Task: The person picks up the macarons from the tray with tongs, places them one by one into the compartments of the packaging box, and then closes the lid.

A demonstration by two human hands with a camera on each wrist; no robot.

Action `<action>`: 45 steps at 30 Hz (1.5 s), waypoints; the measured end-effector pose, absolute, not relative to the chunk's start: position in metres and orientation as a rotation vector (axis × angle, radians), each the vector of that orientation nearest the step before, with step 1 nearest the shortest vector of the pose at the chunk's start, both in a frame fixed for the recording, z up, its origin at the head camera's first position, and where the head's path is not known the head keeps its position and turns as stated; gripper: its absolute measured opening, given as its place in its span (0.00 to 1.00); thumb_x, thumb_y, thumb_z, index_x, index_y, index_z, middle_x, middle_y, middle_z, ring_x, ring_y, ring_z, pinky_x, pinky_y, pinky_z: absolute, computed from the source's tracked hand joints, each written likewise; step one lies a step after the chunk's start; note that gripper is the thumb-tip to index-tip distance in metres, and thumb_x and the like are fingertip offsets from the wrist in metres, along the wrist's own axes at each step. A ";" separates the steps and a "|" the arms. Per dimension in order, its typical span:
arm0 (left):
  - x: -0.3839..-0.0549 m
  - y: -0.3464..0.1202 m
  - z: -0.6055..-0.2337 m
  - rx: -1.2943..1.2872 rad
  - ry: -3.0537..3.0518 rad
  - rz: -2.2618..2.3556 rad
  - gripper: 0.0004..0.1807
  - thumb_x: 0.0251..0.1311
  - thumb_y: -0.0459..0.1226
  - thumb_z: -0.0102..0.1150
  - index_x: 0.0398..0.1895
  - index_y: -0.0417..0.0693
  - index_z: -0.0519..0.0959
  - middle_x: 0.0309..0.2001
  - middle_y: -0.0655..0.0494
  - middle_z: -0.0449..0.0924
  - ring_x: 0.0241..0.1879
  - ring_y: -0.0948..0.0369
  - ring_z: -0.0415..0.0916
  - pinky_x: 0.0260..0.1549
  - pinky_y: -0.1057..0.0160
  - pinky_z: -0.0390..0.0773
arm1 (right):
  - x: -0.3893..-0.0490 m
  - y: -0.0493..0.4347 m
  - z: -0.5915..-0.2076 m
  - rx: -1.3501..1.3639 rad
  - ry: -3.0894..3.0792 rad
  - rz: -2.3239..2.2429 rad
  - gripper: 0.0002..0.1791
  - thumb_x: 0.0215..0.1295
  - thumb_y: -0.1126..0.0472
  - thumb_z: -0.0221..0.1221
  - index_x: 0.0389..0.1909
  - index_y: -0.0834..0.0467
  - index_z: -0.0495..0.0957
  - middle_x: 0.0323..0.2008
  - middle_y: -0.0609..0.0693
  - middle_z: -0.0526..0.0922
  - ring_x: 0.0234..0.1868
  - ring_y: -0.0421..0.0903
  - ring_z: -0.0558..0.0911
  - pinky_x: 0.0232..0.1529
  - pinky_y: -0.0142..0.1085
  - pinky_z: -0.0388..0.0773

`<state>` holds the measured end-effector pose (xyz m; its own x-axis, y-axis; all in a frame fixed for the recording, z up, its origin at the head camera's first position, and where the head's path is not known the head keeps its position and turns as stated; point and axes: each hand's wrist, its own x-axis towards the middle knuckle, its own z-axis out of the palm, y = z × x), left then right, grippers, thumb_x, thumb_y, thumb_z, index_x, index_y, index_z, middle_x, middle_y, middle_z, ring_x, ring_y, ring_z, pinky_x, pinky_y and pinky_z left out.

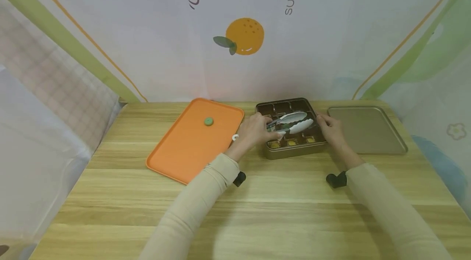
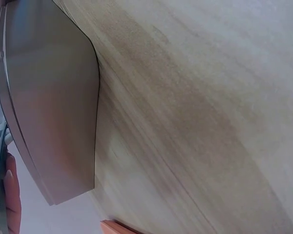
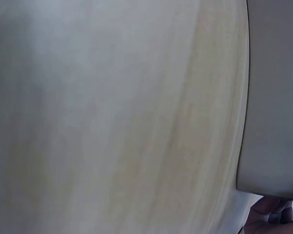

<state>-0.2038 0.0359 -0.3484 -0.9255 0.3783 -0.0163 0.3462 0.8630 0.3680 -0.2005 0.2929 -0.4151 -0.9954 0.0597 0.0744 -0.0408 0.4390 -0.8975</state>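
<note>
A brown metal box [image 1: 294, 152] with a divided insert stands at the back of the table. Small yellow pieces [image 1: 292, 142] sit in its front row of compartments. My left hand [image 1: 253, 130] holds a pair of tongs [image 1: 301, 126], whose white tips reach over the box, spread apart. The tongs hide part of the middle compartments. In the left wrist view, fingers [image 2: 12, 197] lie along the tongs' handle beside the box wall [image 2: 53, 97]. At the box's right side, my right hand [image 1: 333, 131] grips the edge; its fingers [image 3: 268, 214] show at the box's corner in the right wrist view.
An orange tray [image 1: 184, 149] lies left of the box, with a round green piece [image 1: 208, 121] on it. To the right is a flat brown tray or lid [image 1: 371, 131]. A printed white curtain [image 1: 165, 59] hangs behind the table's back edge.
</note>
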 end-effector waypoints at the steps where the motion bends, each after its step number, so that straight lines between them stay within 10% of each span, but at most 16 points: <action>1: -0.204 0.035 -0.349 0.583 2.946 0.565 0.30 0.47 0.60 0.66 0.50 0.54 0.81 0.28 0.59 0.68 0.25 0.64 0.61 0.18 0.69 0.57 | -0.200 0.293 -0.415 -0.005 -2.582 1.609 0.27 0.75 0.54 0.40 0.65 0.70 0.61 0.65 0.67 0.62 0.67 0.65 0.59 0.65 0.54 0.57; 9: -0.198 0.028 -0.351 0.539 2.908 0.663 0.37 0.45 0.60 0.67 0.57 0.53 0.77 0.23 0.60 0.63 0.18 0.65 0.52 0.14 0.70 0.52 | -0.199 0.291 -0.416 0.038 -2.561 1.616 0.26 0.76 0.56 0.40 0.64 0.72 0.61 0.64 0.69 0.61 0.67 0.66 0.59 0.65 0.55 0.57; 16: -0.185 0.008 -0.348 0.513 2.830 0.829 0.38 0.46 0.59 0.67 0.60 0.53 0.75 0.42 0.56 0.73 0.26 0.63 0.61 0.19 0.68 0.60 | -0.200 0.293 -0.417 0.069 -2.553 1.597 0.26 0.76 0.56 0.40 0.63 0.73 0.61 0.64 0.69 0.62 0.66 0.67 0.60 0.64 0.55 0.57; 30: -0.171 -0.067 -0.348 0.352 2.813 1.020 0.34 0.46 0.56 0.68 0.58 0.56 0.76 0.49 0.56 0.75 0.22 0.61 0.61 0.18 0.65 0.60 | -0.202 0.294 -0.419 0.014 -2.591 1.636 0.27 0.76 0.54 0.38 0.66 0.68 0.59 0.67 0.66 0.59 0.67 0.66 0.58 0.65 0.56 0.55; 36: -0.170 -0.100 -0.351 0.309 2.828 1.057 0.29 0.47 0.53 0.69 0.54 0.57 0.79 0.21 0.60 0.67 0.15 0.62 0.54 0.13 0.67 0.55 | -0.198 0.294 -0.415 0.033 -2.587 1.673 0.29 0.76 0.51 0.38 0.67 0.68 0.58 0.68 0.65 0.58 0.68 0.65 0.57 0.66 0.56 0.54; 45: -0.166 -0.145 -0.356 0.215 2.862 0.985 0.35 0.47 0.55 0.68 0.59 0.51 0.76 0.17 0.59 0.56 0.14 0.63 0.51 0.12 0.68 0.51 | -0.200 0.294 -0.416 0.014 -2.597 1.634 0.30 0.75 0.50 0.39 0.66 0.69 0.59 0.67 0.65 0.60 0.67 0.65 0.59 0.65 0.55 0.56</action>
<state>-0.1657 -0.1448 -0.3559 -0.9843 0.1678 -0.0549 0.0985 0.7800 0.6180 -0.1996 0.2945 -0.4163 -0.9973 0.0313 0.0668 -0.0467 0.4333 -0.9000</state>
